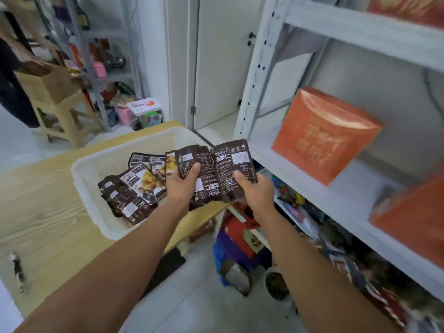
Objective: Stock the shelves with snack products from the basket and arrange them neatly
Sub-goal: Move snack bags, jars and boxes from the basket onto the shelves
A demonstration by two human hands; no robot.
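Note:
A white plastic basket [89, 179] sits on a wooden table and holds several dark brown snack packets [134, 188]. My left hand [181, 186] grips a fanned bunch of brown packets [192, 162] over the basket's right end, thumb on top. My right hand [254, 191] pinches a single brown packet [230, 164] beside them, its printed back facing me. Both hands hover between the basket and the white metal shelf [336, 200] on the right.
Orange boxes [324, 133] stand on the shelf's middle level, with another at its right end [413, 224] and one above. Mixed goods and bags crowd the floor [240, 241] under the shelf. A wooden stool with a carton [48, 92] stands at far left.

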